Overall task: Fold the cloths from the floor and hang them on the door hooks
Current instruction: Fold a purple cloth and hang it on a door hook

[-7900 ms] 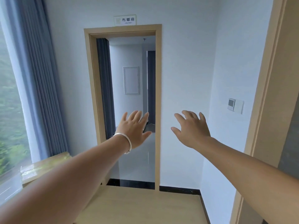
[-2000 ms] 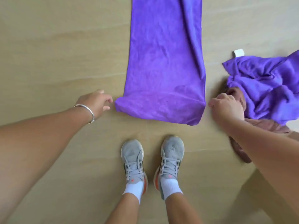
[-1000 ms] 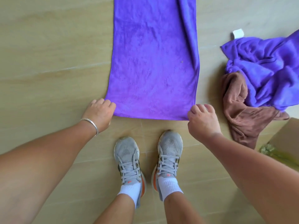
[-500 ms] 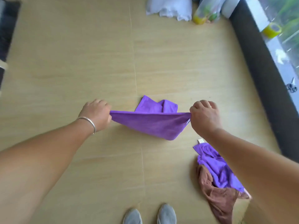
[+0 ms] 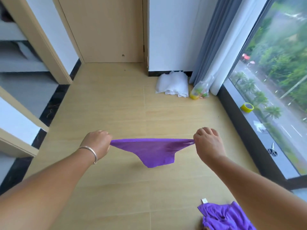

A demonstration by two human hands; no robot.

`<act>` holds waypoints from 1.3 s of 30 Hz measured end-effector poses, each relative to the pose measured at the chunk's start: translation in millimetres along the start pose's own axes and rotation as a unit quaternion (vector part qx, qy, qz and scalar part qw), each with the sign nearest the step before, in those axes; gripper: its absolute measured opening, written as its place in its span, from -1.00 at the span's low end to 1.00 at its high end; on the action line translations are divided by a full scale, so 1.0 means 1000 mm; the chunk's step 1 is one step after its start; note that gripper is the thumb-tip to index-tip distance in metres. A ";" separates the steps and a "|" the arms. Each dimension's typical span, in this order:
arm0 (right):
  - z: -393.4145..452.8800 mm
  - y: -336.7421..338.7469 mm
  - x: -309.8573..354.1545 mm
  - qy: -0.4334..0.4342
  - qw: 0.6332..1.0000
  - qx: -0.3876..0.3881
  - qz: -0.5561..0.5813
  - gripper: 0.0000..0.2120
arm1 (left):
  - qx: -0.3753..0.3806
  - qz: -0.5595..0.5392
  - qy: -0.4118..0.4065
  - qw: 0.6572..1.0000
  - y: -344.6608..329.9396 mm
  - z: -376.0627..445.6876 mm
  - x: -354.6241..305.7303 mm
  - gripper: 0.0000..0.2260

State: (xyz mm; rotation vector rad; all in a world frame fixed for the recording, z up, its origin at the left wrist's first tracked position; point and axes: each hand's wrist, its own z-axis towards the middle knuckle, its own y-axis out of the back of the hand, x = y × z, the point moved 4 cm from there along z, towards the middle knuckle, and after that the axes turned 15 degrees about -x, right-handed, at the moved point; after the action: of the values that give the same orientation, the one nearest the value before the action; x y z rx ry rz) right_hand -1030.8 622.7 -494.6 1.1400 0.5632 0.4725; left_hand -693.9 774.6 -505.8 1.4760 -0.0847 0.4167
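Note:
A purple cloth (image 5: 153,151) hangs in the air above the wooden floor, stretched level between my hands. My left hand (image 5: 97,142), with a silver bracelet on the wrist, pinches its left corner. My right hand (image 5: 207,143) pinches its right corner. The cloth sags to a point below the taut top edge. A second purple cloth (image 5: 224,216) lies crumpled on the floor at the lower right, partly hidden by my right forearm. A closed wooden door (image 5: 106,29) stands at the far end; no hooks show on it.
A white bundle (image 5: 172,84) and a plastic bag (image 5: 200,90) lie by the far wall near grey curtains (image 5: 214,44). A yellow tape roll (image 5: 247,107) and scissors (image 5: 272,151) rest on the window sill at right. Door frames and a dark skirting line the left side.
I gripped the flat purple cloth by its near corners and lifted it off the floor. My view has risen from my feet to the door and window; the cloth hangs higher than before.

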 end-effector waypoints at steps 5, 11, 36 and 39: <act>-0.079 -0.014 0.024 0.009 0.997 0.043 0.061 -0.69 | 0.057 -0.008 -0.021 0.998 -0.026 -0.075 -0.022 -0.82; -0.210 -0.079 0.067 0.006 0.980 0.188 0.067 -0.69 | 0.011 -0.128 -0.067 0.989 -0.080 -0.186 -0.088 -0.61; -0.394 -0.343 0.099 -0.038 0.943 0.326 0.051 -0.77 | 0.190 -0.249 0.112 0.943 -0.368 -0.291 -0.210 -0.87; -0.363 -0.401 0.094 -0.061 0.954 0.292 0.040 -0.79 | 0.161 -0.229 0.130 0.951 -0.423 -0.245 -0.212 -0.88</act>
State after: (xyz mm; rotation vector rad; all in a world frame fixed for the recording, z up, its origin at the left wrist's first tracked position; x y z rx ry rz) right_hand -1163.1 797.5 -997.9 1.7516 0.5656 0.3052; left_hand -802.2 950.6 -997.1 1.6878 0.5515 0.2473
